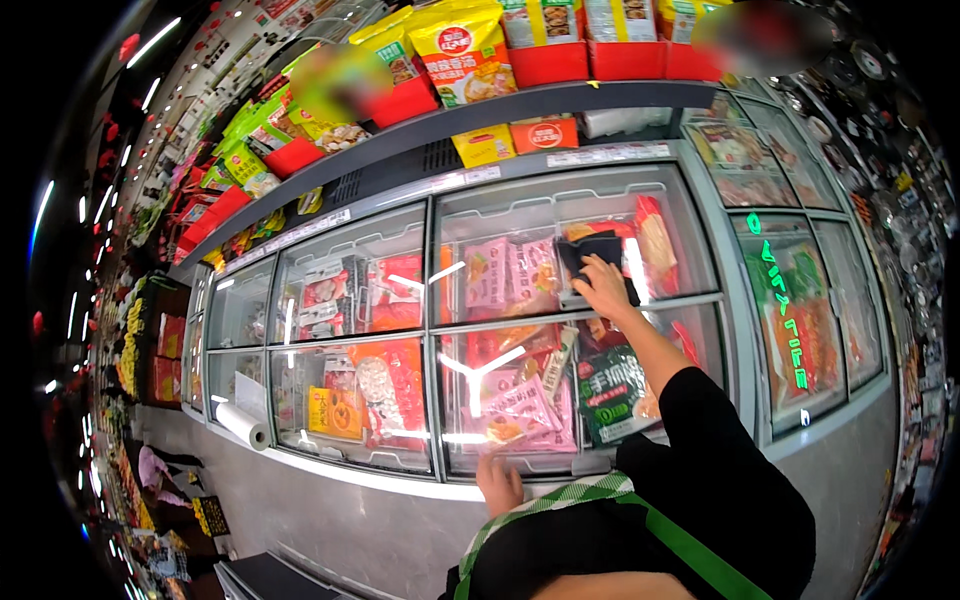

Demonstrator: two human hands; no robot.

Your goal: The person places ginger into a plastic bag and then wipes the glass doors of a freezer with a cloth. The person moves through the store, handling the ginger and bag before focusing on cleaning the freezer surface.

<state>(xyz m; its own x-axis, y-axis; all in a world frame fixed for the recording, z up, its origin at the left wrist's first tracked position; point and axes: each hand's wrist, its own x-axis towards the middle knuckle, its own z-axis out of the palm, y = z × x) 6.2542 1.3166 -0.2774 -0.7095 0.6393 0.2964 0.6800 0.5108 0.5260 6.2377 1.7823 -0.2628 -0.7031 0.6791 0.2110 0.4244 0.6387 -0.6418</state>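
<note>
My right hand (601, 286) presses a folded black cloth (594, 249) onto the glass lid (495, 217) of a chest freezer, in the right part of the upper pane. My left hand (500, 484) rests at the freezer's front edge, with nothing seen in it; some of its fingers are hard to make out. Under the glass lie pink bags of frozen food (521, 409), a dark green packet (611, 394) and a red packet (657, 244). White light streaks reflect off the panes.
A grey shelf (570, 94) with yellow food bags (461, 49) in red boxes runs above the freezer's back. A roll of clear plastic bags (241, 426) lies at the front left. Another glass-topped freezer (806, 300) adjoins at the right. Someone in pink (154, 472) is far left.
</note>
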